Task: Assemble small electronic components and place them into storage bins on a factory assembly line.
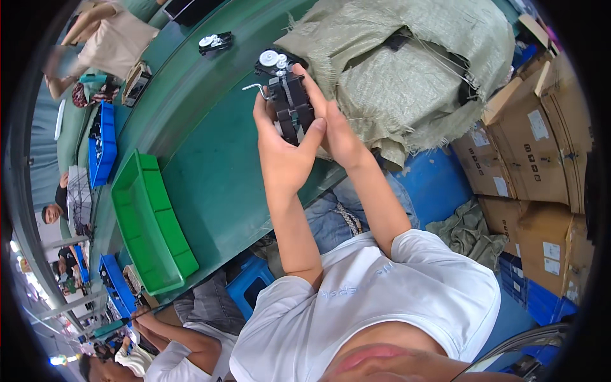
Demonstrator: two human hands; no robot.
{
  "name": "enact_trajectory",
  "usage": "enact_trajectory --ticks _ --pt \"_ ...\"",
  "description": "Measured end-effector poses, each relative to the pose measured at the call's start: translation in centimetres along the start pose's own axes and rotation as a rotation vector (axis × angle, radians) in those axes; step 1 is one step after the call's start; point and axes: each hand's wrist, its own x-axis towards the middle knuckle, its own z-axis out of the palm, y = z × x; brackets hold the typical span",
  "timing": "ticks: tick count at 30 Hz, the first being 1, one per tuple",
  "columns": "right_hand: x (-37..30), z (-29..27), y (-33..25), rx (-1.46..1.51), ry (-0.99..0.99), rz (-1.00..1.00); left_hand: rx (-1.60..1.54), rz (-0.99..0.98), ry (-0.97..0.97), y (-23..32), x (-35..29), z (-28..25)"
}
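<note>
A black mechanical assembly (293,102) with white gears (270,58) at its far end is held over the green table. A bent metal rod (254,87) sticks out from its left side. My left hand (283,156) wraps its near end, fingers along the left side and thumb across the near right. My right hand (340,134) closes on it from the right, with a finger stretched along that side toward the gears. Its other fingers are partly hidden. Farther left on the table lies a similar black part with white gears (215,42), apart from both hands.
A green tray (184,262) stands at the table's left, with blue bins (105,146) beyond. A frayed woven sack (388,83) is heaped right of my hands. Cardboard boxes (531,153) are stacked at the right. Co-workers sit at lower left and stand at upper left.
</note>
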Motion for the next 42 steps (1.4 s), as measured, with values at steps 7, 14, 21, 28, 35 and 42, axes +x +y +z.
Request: enact_trajectory --ticks 7,14,21,28,35,42 --pt "0.2 0.0 -0.3 0.116 -0.008 0.143 0.285 0.057 0.014 0.4 -1.8 -3.2" --pt "-0.1 2.7 3.1 0.114 -0.018 0.103 0.622 0.042 0.114 -0.4 -3.1 -4.1" --pt "-0.6 1.1 2.6 0.150 -0.161 0.040 1.154 -0.034 0.316 0.4 -3.7 -18.7" --pt "-0.1 0.1 2.9 0.191 -0.161 0.192 1.434 -0.490 0.401 -12.4 -2.8 -45.3" --pt "0.5 0.0 2.1 0.078 -0.093 0.194 1.535 -0.795 0.307 -21.3 2.3 -47.1" --pt "0.7 -0.7 1.9 0.020 -0.011 0.254 1.598 -0.711 0.356 -18.4 7.4 -45.4"
